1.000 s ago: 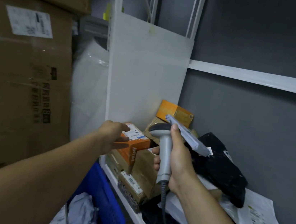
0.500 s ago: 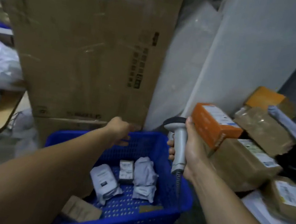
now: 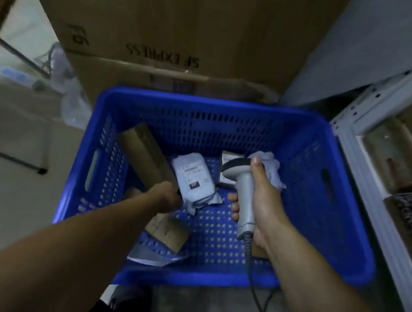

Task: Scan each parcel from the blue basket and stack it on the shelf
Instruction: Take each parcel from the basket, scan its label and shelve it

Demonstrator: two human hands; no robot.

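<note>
Now down in blue basket (image 3: 231, 112), left hand (image 3: 166, 197) gripping brown box (image 3: 147, 156) by left wall, right hand (image 3: 261, 202) clutching scanner (image 3: 241, 186); pick step, scan nxt.

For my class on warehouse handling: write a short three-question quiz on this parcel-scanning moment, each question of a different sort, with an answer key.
1. True or false: the right hand holds the scanner over the blue basket.
2. Multiple choice: what does the left hand grip? A) a grey poly bag B) a brown cardboard parcel C) the basket rim
3. Fill in: the grey bag with the printed label lies on the basket's ____.

Key
1. True.
2. B: the brown cardboard parcel, tilted up from the basket.
3. Floor, between the two hands.
</note>
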